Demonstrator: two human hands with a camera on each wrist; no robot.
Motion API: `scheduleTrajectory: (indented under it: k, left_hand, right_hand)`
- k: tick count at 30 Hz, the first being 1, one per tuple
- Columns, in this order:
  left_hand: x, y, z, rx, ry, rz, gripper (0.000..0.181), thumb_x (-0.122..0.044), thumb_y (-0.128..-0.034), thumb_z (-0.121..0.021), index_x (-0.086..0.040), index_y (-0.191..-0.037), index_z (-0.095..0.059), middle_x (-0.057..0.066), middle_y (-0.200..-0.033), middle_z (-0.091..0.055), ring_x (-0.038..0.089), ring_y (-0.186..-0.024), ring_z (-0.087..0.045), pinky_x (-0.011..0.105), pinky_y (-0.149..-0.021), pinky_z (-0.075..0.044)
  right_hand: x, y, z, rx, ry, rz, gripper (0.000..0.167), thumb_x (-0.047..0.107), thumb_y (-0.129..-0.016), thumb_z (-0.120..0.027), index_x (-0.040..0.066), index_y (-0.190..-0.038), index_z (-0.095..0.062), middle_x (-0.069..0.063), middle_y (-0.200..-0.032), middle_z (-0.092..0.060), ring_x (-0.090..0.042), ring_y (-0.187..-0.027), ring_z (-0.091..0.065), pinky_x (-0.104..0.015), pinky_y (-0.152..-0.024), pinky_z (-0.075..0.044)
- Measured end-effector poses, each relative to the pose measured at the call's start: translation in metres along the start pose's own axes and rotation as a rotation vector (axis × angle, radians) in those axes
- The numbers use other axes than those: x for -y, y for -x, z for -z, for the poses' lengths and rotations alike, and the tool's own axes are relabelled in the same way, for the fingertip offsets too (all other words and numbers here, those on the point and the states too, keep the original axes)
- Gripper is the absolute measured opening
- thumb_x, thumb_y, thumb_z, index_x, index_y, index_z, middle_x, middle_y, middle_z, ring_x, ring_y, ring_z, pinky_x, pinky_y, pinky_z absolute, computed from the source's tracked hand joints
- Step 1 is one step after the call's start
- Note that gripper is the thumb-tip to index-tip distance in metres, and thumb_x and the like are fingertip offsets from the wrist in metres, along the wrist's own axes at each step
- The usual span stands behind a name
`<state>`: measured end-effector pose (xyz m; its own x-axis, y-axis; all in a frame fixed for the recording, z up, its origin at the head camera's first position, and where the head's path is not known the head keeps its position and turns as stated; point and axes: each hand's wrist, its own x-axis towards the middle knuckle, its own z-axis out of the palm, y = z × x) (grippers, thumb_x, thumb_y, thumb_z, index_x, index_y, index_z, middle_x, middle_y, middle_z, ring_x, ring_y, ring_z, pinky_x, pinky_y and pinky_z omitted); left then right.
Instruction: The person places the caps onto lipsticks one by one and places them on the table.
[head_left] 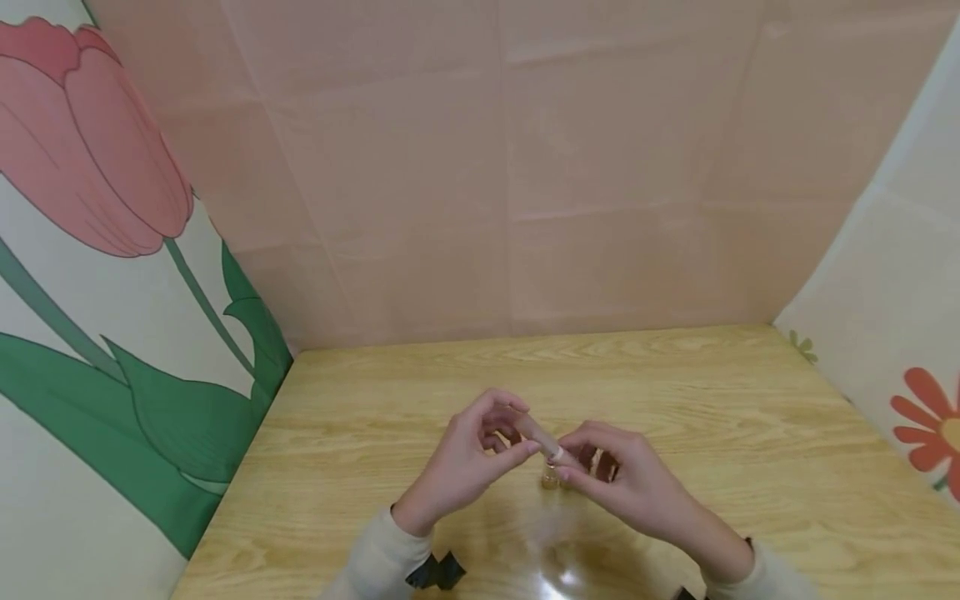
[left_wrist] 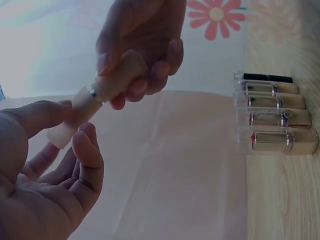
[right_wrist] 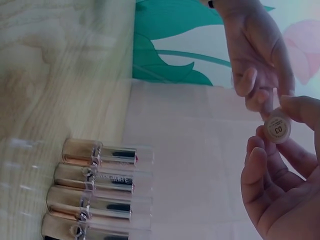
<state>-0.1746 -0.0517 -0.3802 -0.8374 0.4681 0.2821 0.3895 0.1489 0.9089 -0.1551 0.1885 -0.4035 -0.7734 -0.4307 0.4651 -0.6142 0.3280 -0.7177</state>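
A slim beige cosmetic tube (left_wrist: pixel 120 77) with a silver ring around its middle is held between both hands above the table. My left hand (head_left: pixel 472 454) pinches its paler, frosted end with thumb and fingers. At the other end, my right hand (head_left: pixel 633 475) grips the matte beige part. In the right wrist view the tube's round base (right_wrist: pixel 277 129) faces the camera and carries a label with "03". The two parts of the tube lie in line, joined at the ring.
Several lipsticks with clear caps (right_wrist: pixel 92 202) stand in a row on the wooden table (head_left: pixel 360 433); in the head view the hands mostly hide them. A slim black-topped one (left_wrist: pixel 267 78) ends the row. A pink cloth (head_left: pixel 510 183) hangs behind, with flower-printed sheets at both sides.
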Motion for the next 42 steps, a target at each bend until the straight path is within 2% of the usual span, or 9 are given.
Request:
scheduleTrajectory:
  k: [4, 8, 17, 28, 35, 42]
  left_hand:
    - [0.002, 0.001, -0.003, -0.018, -0.023, -0.014, 0.026, -0.025, -0.0955, -0.07, -0.023, -0.12, -0.062, -0.004, -0.103, -0.072, 0.012, -0.087, -0.065, 0.026, -0.068, -0.054]
    - [0.002, 0.002, -0.004, -0.023, -0.029, -0.008, 0.022, -0.028, -0.097, -0.067, -0.025, -0.119, -0.064, -0.005, -0.103, -0.072, 0.011, -0.089, -0.065, 0.028, -0.068, -0.055]
    - [0.0, 0.002, -0.004, -0.002, 0.006, -0.03, 0.022, -0.022, -0.0963, -0.068, -0.017, -0.118, -0.067, 0.001, -0.104, -0.072, 0.013, -0.088, -0.067, 0.032, -0.068, -0.059]
    - [-0.001, 0.002, -0.005, 0.01, -0.029, -0.045, 0.022, -0.024, -0.0968, -0.067, -0.018, -0.118, -0.067, -0.001, -0.106, -0.073, 0.01, -0.09, -0.068, 0.031, -0.07, -0.059]
    - [0.001, 0.002, -0.007, 0.01, -0.03, -0.094, 0.022, -0.021, -0.0962, -0.068, -0.013, -0.117, -0.067, 0.003, -0.105, -0.073, 0.011, -0.088, -0.069, 0.03, -0.069, -0.059]
    - [0.002, 0.002, -0.009, -0.016, -0.04, -0.102, 0.021, -0.022, -0.0962, -0.068, -0.013, -0.115, -0.068, 0.003, -0.107, -0.074, 0.009, -0.08, -0.069, 0.028, -0.067, -0.059]
  right_hand:
    - [0.001, 0.001, -0.004, -0.003, -0.031, -0.019, 0.019, 0.012, -0.088, -0.077, 0.02, -0.105, -0.073, 0.011, -0.084, -0.068, -0.008, -0.066, -0.059, -0.025, -0.05, -0.05]
    - [0.003, 0.001, -0.007, -0.009, -0.044, -0.048, 0.017, 0.015, -0.088, -0.078, 0.021, -0.103, -0.074, 0.011, -0.083, -0.069, -0.008, -0.065, -0.059, -0.025, -0.051, -0.05]
    - [0.005, 0.002, -0.011, -0.01, -0.086, -0.106, 0.014, 0.018, -0.088, -0.078, 0.023, -0.101, -0.075, 0.008, -0.083, -0.07, -0.008, -0.065, -0.058, -0.025, -0.054, -0.051]
    - [0.005, 0.003, -0.014, -0.046, -0.099, -0.176, 0.011, 0.021, -0.085, -0.08, 0.021, -0.096, -0.077, 0.007, -0.076, -0.068, -0.007, -0.063, -0.056, -0.024, -0.052, -0.048]
    - [0.005, 0.003, -0.016, -0.055, -0.128, -0.237, 0.011, 0.022, -0.083, -0.082, 0.02, -0.093, -0.077, 0.005, -0.073, -0.067, -0.005, -0.061, -0.055, -0.023, -0.05, -0.047]
    - [0.006, 0.004, -0.02, -0.104, -0.125, -0.227, 0.01, 0.02, -0.082, -0.083, 0.02, -0.091, -0.077, 0.005, -0.07, -0.066, -0.005, -0.06, -0.054, -0.023, -0.05, -0.047]
